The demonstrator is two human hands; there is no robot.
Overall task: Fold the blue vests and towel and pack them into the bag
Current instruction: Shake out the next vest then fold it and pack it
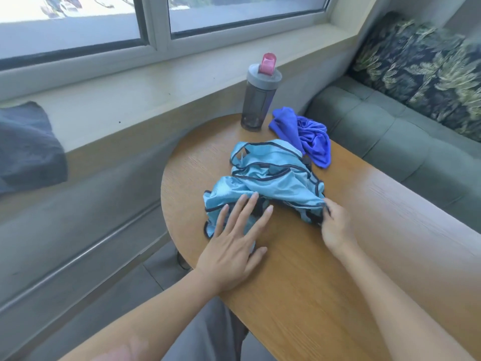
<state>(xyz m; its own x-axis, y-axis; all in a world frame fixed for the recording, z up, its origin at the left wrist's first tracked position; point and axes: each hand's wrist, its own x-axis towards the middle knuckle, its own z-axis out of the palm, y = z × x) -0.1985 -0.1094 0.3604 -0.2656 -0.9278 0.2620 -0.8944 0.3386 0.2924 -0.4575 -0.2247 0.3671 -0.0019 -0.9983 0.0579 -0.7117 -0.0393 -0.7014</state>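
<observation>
Light-blue vests (265,178) lie unfolded: your left hand (234,238) presses flat, right hand (335,225) pinches the hem; spread one next.

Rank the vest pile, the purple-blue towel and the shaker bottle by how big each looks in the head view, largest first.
1. Light blue vests, crumpled in a heap, clearly largest.
2 and 3. Towel and shaker bottle look about alike, the towel spread wider and the bottle taller; both lie farther from the camera, so I will not rank them.
</observation>
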